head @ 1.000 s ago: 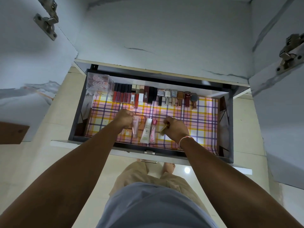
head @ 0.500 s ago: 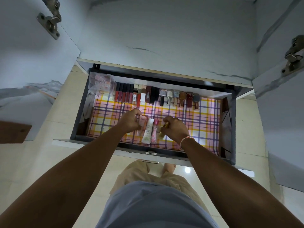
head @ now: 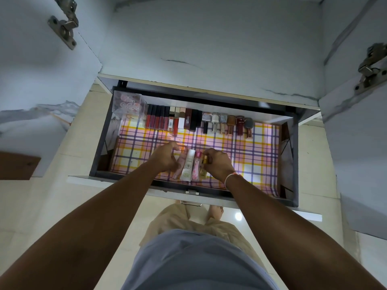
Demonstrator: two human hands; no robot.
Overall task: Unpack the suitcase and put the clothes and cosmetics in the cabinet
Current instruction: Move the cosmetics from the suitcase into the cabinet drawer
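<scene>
An open drawer [head: 100,143] with a plaid liner [head: 251,160] holds cosmetics. Near its front edge lie a pale pink tube [head: 179,167], a white tube [head: 188,166] and a pink bottle [head: 196,168], side by side. My left hand [head: 164,156] is at the left of this group, its curled fingers and thumb on the pale pink tube. On the right of the group, my right hand [head: 217,164] pinches a small yellow bottle [head: 203,173] set against the pink bottle.
Lipsticks [head: 159,120] and nail polish bottles [head: 228,124] line the drawer's back wall, with a clear box [head: 127,105] in the back left corner. Open cabinet doors stand at left [head: 41,70] and right [head: 356,143]. The cabinet shelf [head: 209,49] overhangs the drawer.
My left hand has brought the pale pink tube right, against the white tube. My right hand has shifted the yellow bottle in beside the pink bottle.
</scene>
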